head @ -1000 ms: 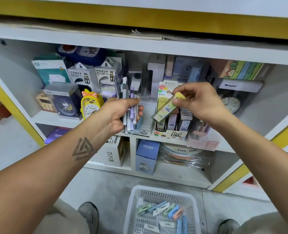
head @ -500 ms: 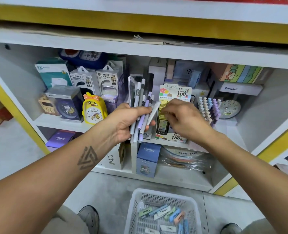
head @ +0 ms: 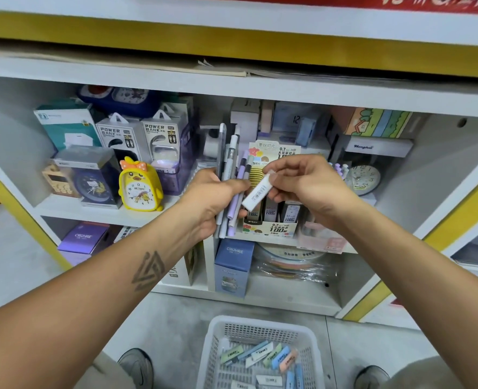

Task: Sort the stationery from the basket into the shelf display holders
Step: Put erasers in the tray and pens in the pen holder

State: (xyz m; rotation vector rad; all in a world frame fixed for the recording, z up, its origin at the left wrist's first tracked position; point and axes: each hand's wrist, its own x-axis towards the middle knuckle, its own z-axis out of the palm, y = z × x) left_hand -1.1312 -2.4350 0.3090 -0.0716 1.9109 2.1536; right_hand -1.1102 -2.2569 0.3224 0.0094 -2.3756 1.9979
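My left hand (head: 215, 196) grips a bundle of several grey and lilac pens (head: 232, 169), held upright in front of the shelf. Just to its right, my right hand (head: 307, 183) pinches a slim white lead case (head: 257, 192) with a barcode label, tilted, its lower end close to the pens. Behind both hands on the shelf stands the cardboard lead display holder (head: 271, 228), with several cases upright in it. On the floor below sits the white basket (head: 218, 349), which holds several pastel cases.
A yellow chick clock (head: 140, 186), power bank boxes (head: 117, 136) and a boxed blue clock (head: 92, 178) fill the shelf's left side. A pen stand (head: 340, 168) and a round clock (head: 362, 178) stand to the right. CRUHRE boxes (head: 233, 265) sit below. My shoes flank the basket.
My right hand set the yellow-green case into the display holder, then drew back holding a white case near the pens. The left hand stayed put with its bundle.
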